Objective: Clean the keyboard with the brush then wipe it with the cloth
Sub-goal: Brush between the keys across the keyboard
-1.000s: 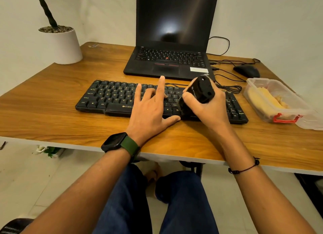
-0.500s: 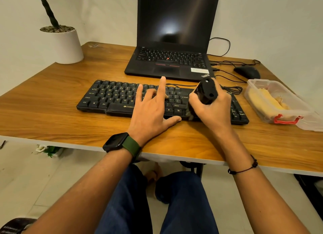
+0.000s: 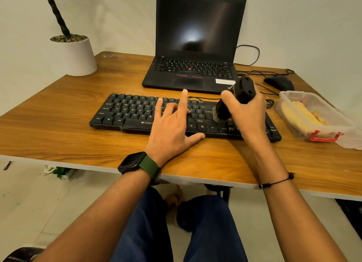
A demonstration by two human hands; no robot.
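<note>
Brushing step. Right hand (image 3: 248, 112), fingers wrapped around brush (image 3: 235, 99), bristles on keyboard (image 3: 137, 112) right section. Left hand (image 3: 172, 124) spread flat, bracing it. Next probably: sweep remaining keys. Cloth not identifiable.

Right hand (image 3: 252, 112) presses brush (image 3: 233, 103) onto keyboard (image 3: 129, 112)

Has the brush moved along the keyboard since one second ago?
Yes. The brush in the right hand has moved toward the keyboard's right end and slightly away from the person; the left hand resting on the keys is now further from it.
</note>
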